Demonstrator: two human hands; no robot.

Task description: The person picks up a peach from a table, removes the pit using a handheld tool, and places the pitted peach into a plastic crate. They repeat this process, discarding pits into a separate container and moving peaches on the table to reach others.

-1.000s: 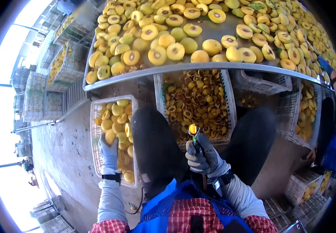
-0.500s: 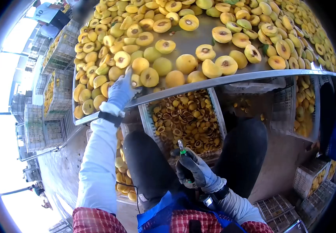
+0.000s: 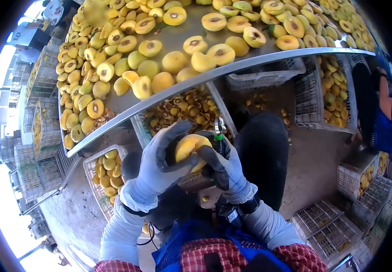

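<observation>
Peach [image 3: 190, 147] sits gripped in my left hand [image 3: 162, 165], half hidden by fingers. My right hand [image 3: 225, 170] clenches a pitting tool [image 3: 219, 128], handle unseen.

Your gloved left hand [image 3: 159, 165] cups a yellow peach [image 3: 190, 147] over your lap while your right hand [image 3: 225, 170] presses against it, gripping a pitting tool [image 3: 219, 129] below the fruit-covered metal table [image 3: 182, 38].

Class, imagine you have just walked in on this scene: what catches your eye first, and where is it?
First, the two gloved hands at centre: the left hand cups a yellow peach half while the right hand grips a pitting tool. Above them, a metal table is heaped with halved peaches.
</observation>
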